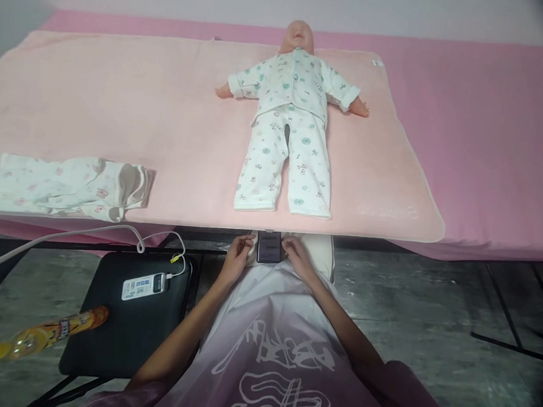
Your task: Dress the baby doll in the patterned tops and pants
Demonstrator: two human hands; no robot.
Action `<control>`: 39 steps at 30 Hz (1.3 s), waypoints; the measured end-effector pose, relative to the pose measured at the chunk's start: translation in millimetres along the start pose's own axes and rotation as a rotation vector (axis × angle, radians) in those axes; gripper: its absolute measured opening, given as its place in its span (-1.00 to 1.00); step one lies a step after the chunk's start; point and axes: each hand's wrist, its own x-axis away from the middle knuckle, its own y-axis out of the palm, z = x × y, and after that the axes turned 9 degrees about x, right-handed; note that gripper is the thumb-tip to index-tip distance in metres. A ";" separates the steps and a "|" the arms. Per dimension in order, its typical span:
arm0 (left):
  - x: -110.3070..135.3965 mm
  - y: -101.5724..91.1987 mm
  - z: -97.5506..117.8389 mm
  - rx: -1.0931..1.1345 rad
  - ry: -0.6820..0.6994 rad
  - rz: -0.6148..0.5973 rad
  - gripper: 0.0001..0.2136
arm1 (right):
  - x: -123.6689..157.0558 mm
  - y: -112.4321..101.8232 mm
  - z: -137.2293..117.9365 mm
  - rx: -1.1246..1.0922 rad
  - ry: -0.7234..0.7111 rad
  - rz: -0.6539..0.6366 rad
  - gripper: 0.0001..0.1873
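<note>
My left hand (239, 254) rests on my lap, just left of a dark phone (269, 250), its fingers loosely bent with nothing visible in them. On the phone's other side lies my right hand (297, 257), fingers loose and near the phone's edge. The phone sits between both hands, below the table's front edge. Beyond them, a baby doll (298, 38) lies on its back with arms spread. It wears a white printed jacket (295, 78) and matching trousers (265, 159); the trouser legs point toward me.
Folded white printed baby clothes (63, 186) lie at the front left of the pink mat (189, 117). A black stool (99, 334) at my left bears a white device (143, 286) with a cable (64, 238) and a yellow-capped drink bottle (43, 336).
</note>
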 end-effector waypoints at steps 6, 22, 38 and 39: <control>8.6 -35.6 72.7 -0.184 0.001 -0.317 -0.70 | 29.9 -21.2 -4.4 0.041 -0.033 0.037 -0.70; -95.1 30.8 300.0 0.010 0.711 -0.467 -0.71 | 15.9 -153.4 -224.2 0.493 -0.872 0.355 -0.86; -295.1 136.5 286.8 -0.644 0.852 -0.081 -0.57 | -278.4 -160.5 -301.1 0.490 -0.468 0.317 -0.24; -295.9 136.4 284.6 -0.627 0.842 -0.073 -0.56 | -282.3 -156.3 -296.8 0.473 -0.469 0.344 -0.25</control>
